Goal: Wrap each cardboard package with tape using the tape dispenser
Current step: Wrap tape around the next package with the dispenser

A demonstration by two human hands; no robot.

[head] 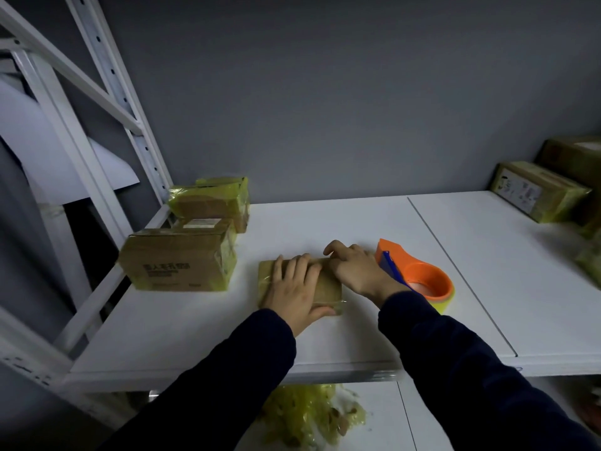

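My left hand (294,288) lies flat, fingers straight, on the package (328,289) in the middle of the shelf (357,222). My right hand (354,268) curls its fingers at the package's far edge; I cannot tell if they pinch anything. The dispenser (419,278) stands just beside this hand.

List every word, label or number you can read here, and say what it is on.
None reads for certain.
Front-left cardboard box: dark printed characters on its front, too blurred to read.
White label on that box's top: too small.
Right-hand box: white panel of small symbols, blurred.
Tape dispenser and middle package: no text shows.
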